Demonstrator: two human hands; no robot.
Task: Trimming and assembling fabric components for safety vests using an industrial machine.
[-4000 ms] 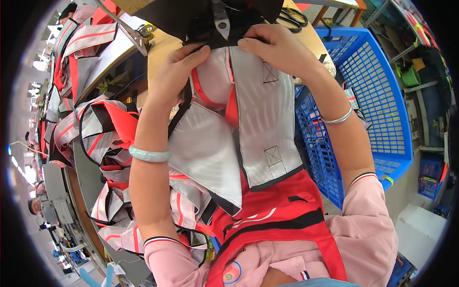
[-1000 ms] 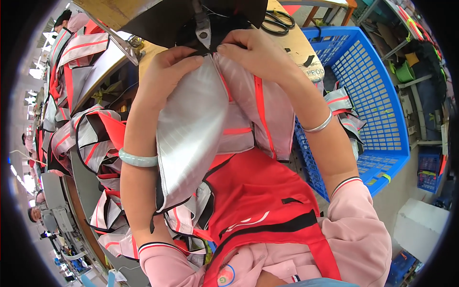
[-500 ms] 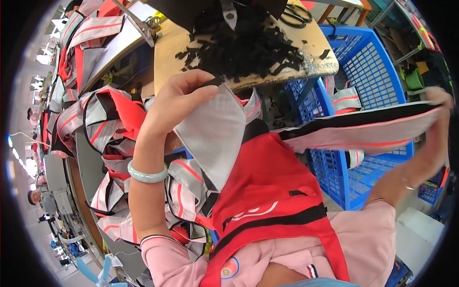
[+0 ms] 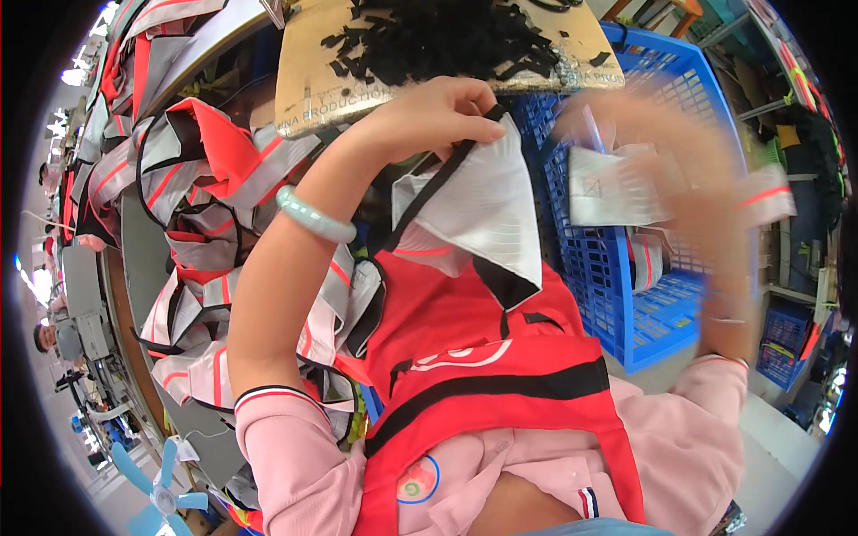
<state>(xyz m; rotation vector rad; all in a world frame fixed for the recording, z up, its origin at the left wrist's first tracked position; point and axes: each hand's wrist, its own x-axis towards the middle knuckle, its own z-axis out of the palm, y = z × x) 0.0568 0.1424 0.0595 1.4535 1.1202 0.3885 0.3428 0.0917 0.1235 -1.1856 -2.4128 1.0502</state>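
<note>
My left hand (image 4: 456, 116) pinches a silver-grey fabric piece (image 4: 487, 192) with black edging at its top corner. The piece hangs folded, its lower tip over my red apron (image 4: 483, 366). My right hand (image 4: 639, 134) is smeared by motion over the blue plastic basket (image 4: 617, 295), so its fingers cannot be made out. Just below it is a silver-grey fabric strip (image 4: 617, 188); a striped fabric end (image 4: 767, 195) shows on the other side of my forearm. Whether that hand grips the strip is unclear.
Ahead, a wooden board (image 4: 313, 71) bears a heap of small black fabric scraps (image 4: 447, 40). Silver and coral striped fabric pieces (image 4: 214, 241) are piled at my left. Further left stand a light-blue fan (image 4: 161, 496) and other people at work. More striped fabric (image 4: 648, 259) is in the basket.
My right hand has swung inward from the far right, where it held out a long striped strip. My left hand has moved right and forward with its fabric. The view has shifted slightly.
</note>
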